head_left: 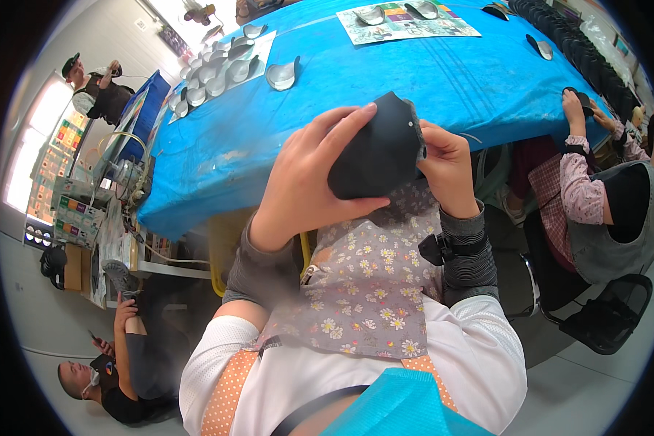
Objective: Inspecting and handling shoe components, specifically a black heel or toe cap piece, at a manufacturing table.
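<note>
In front of my chest I hold a black curved shell-shaped piece point(374, 149) with a frayed grey edge and a small white dot near that edge. My left hand point(305, 163) is wrapped round its left side, with the thumb below and the fingers over the top. At the right edge, the fingers of my right hand point(447, 160) are curled in a pinch against the frayed rim. Their tips are partly hidden behind the piece.
A blue-covered table point(218, 152) lies ahead. Several grey-lined cupped pieces point(214, 76) sit at its far left, and a printed sheet point(414, 27) lies at the back. A long row of stacked black pieces point(581, 54) runs along the right. A co-worker's hands point(575, 109) hold a dark piece there.
</note>
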